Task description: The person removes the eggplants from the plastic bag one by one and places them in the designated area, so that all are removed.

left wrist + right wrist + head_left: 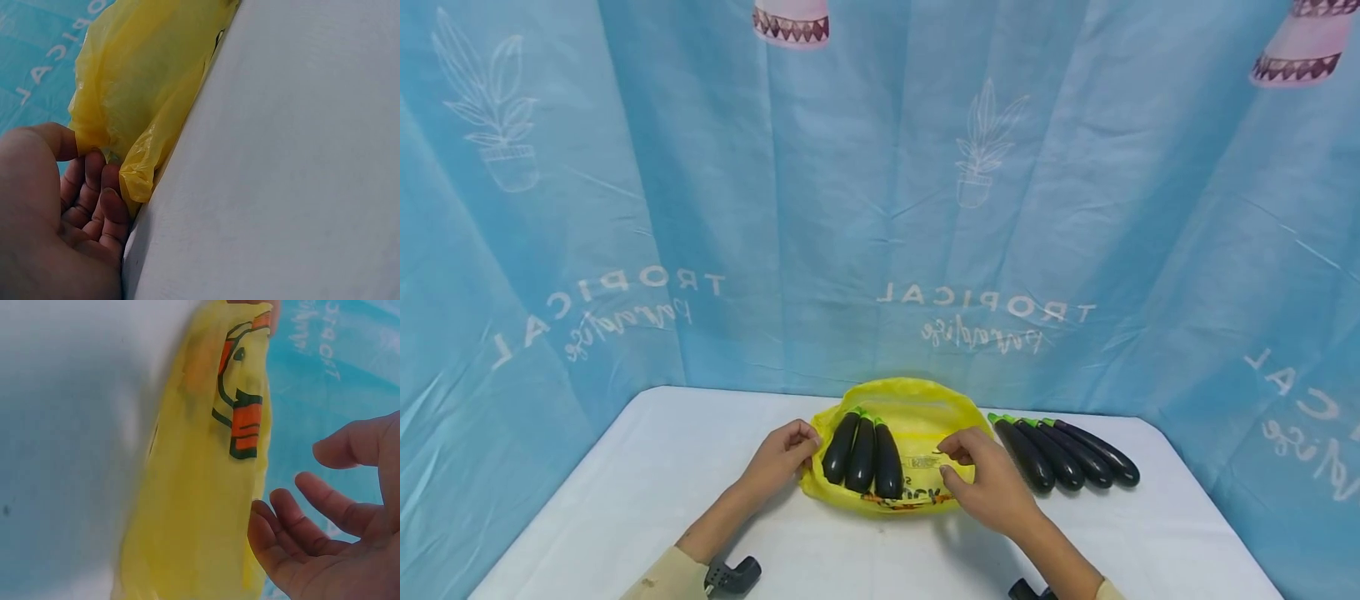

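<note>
A yellow plastic bag (925, 400) lies spread with its mouth open on the table, printed lettering showing inside. Three dark eggplants (860, 454) rest side by side within its left part, green stem ends pointing away. My left hand (782, 454) pinches the bag's left rim; in the left wrist view the gathered yellow film (137, 169) runs between thumb and fingers. Over the bag's right side hovers my right hand (988, 483), thumb apart from loosely bent fingers, nothing between them. The right wrist view has its fingertips (262, 528) right at the bag's edge.
Several more eggplants (1067, 467) lie in a slanted row to the right of the bag, beyond my right hand. All of this is on a white-covered table (700, 442). A blue printed curtain (850, 208) hangs behind and along both sides.
</note>
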`<state>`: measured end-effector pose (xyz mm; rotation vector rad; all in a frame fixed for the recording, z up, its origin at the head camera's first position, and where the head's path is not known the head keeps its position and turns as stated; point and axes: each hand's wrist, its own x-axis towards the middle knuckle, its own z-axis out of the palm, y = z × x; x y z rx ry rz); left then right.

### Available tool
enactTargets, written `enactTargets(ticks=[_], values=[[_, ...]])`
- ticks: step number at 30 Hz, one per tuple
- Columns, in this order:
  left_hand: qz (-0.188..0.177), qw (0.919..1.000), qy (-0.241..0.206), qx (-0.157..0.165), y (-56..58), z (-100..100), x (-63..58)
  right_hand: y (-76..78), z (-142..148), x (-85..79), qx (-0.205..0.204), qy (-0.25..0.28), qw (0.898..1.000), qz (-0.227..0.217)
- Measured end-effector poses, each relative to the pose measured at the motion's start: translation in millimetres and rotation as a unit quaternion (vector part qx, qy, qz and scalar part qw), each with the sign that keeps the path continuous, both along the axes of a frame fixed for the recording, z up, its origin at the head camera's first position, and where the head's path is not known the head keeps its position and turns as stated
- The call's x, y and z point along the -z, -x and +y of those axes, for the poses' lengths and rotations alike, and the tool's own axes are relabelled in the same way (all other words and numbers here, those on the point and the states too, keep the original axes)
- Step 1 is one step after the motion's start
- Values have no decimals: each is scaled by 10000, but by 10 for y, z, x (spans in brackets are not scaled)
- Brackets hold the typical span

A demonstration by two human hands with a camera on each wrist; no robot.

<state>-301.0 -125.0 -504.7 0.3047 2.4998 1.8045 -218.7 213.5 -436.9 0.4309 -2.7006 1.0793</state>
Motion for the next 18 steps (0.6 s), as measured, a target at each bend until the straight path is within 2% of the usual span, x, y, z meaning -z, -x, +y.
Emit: enactTargets(ticks=[18], values=[[-42,10000,-64,10,8,-4,13,159,-290,107,-355,240,9991,19]])
